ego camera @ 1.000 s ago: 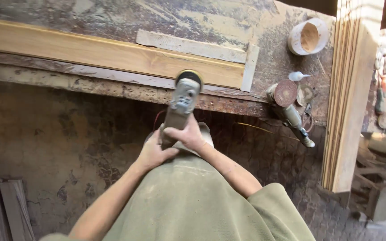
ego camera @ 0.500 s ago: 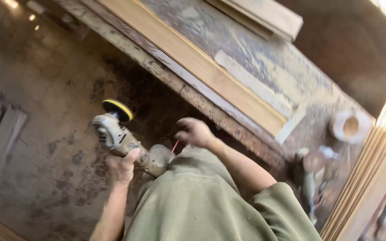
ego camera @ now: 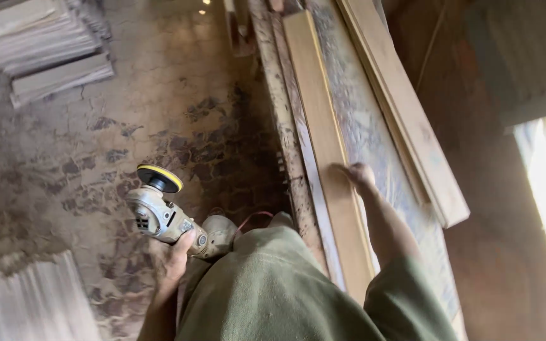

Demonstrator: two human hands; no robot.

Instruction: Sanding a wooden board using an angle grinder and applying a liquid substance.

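While left hand (ego camera: 178, 256) holds it, grinder (ego camera: 162, 215) disc (ego camera: 159, 178) up-left

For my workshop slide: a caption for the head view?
Left hand holds sander aside; right hand rests on plank.

The left hand (ego camera: 177, 256) hangs low by the person's side, arm bent a little, fingers wrapped tight in a firm grip. The right arm is stretched out long and straight in front of the body. The right hand (ego camera: 358, 173) is turned palm down, fingers curled a bit, pressing flat.
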